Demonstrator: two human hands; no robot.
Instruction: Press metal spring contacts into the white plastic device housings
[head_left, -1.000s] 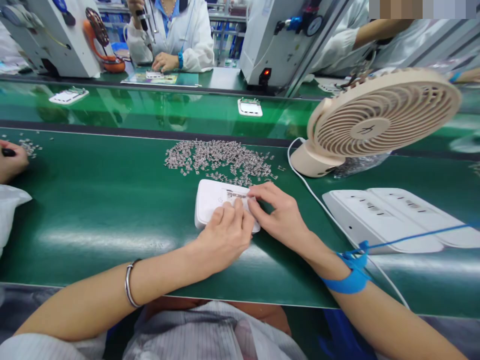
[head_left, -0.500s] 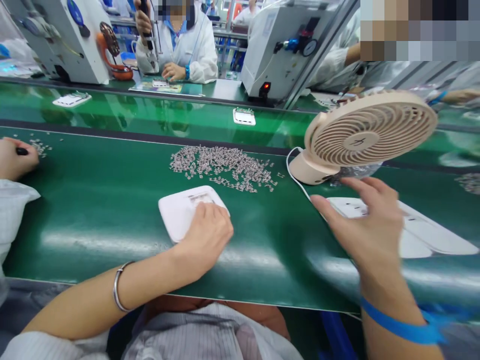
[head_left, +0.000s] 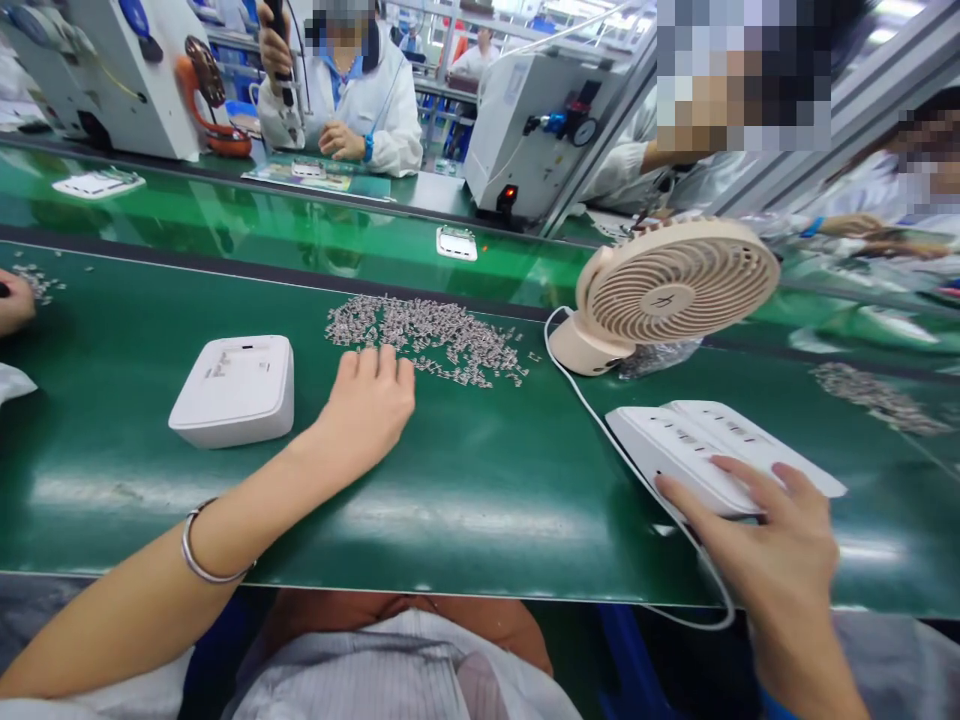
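Observation:
A loose pile of small metal pieces [head_left: 442, 335] lies on the green work surface. My left hand [head_left: 371, 405] is at the near edge of this pile, with its fingers stretched forward and slightly apart; the thumb is hidden. Left of that hand sits a white square plastic housing [head_left: 244, 395] with a shallow recess in its top, untouched. Farther right, two similar white housings [head_left: 679, 440] stand side by side. Over the near end of them my right hand [head_left: 784, 535] is spread, thumb and fingers apart, fingertips at the nearer housing's top.
A beige desk fan [head_left: 675, 290] stands behind the white housings, its white cable [head_left: 600, 425] running down past the surface's front edge. Another person's hand [head_left: 15, 303] is at the far left. Across a green belt [head_left: 315, 225] carrying white parts, a co-worker [head_left: 397, 110] sits between machines.
My left hand has left the white housing and moved up to the metal pieces. My right hand has come down onto the housings at the right. The camera view has shifted.

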